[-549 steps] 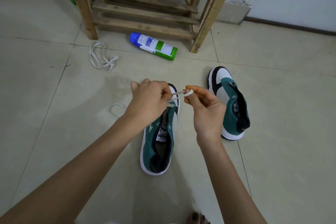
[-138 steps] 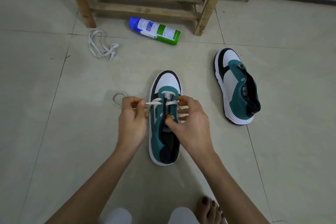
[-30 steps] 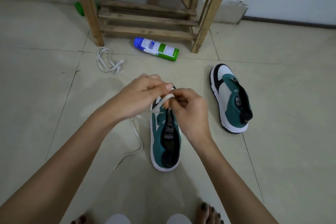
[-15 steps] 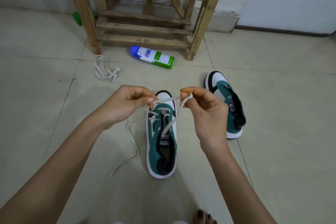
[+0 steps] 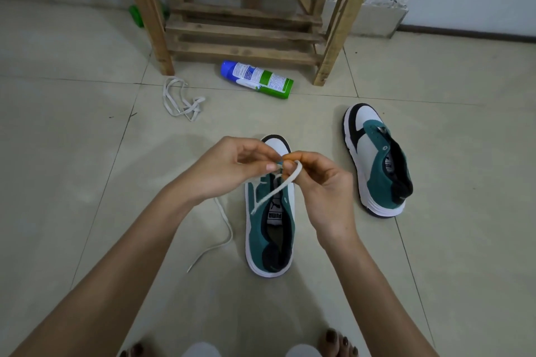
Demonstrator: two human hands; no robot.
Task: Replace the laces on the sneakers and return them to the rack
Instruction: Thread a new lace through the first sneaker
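Hands: left hand (image 5: 229, 166) and right hand (image 5: 320, 180) pinch white lace (image 5: 274, 191) above green Puma sneaker (image 5: 269, 229), fingers curled.

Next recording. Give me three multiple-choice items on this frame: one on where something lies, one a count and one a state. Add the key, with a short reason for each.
1. The loose lace bundle lies: A) left of the spray bottle; B) right of it; C) on top of it.
2. Sneakers on the floor: A) one; B) two; C) three.
3. The spray bottle is: A) upright; B) lying on its side; C) leaning on the wall.

Key:
1. A: the bundle is on the tiles near the left front leg of the wooden rack, and the bottle is further right.
2. B: there is the near sneaker and the right sneaker, and no others.
3. B: its whole length rests flat on the floor.
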